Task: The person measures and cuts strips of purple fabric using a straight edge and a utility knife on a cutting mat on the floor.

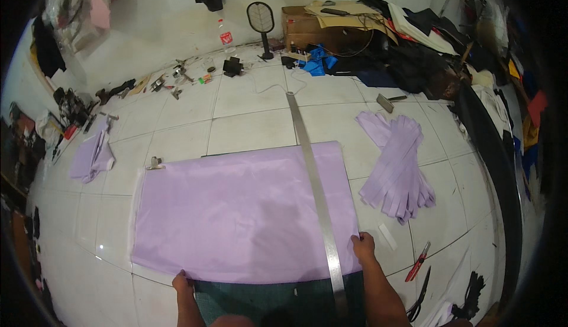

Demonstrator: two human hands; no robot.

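Note:
A lilac fabric [225, 214] lies spread flat, seemingly in layers, over a dark green mat [266, 300]. My left hand [182, 281] pinches its near edge toward the left corner. At the right edge, close to the near corner, my right hand [364, 248] has its fingers closed on the cloth. A long metal ruler [319, 203] runs across the fabric from far to near, just left of my right hand. At the far left corner sits a metal clip [155, 162]. Lilac strips [399, 170] are heaped in a fan to the right.
On the right floor lie a red utility knife [419, 262], black scissors [422, 297] and a white strip [388, 236]. More lilac cloth [94, 152] rests at left. By the wall stand a bottle [225, 36], a racket-shaped swatter [260, 18] and a cardboard box [296, 31].

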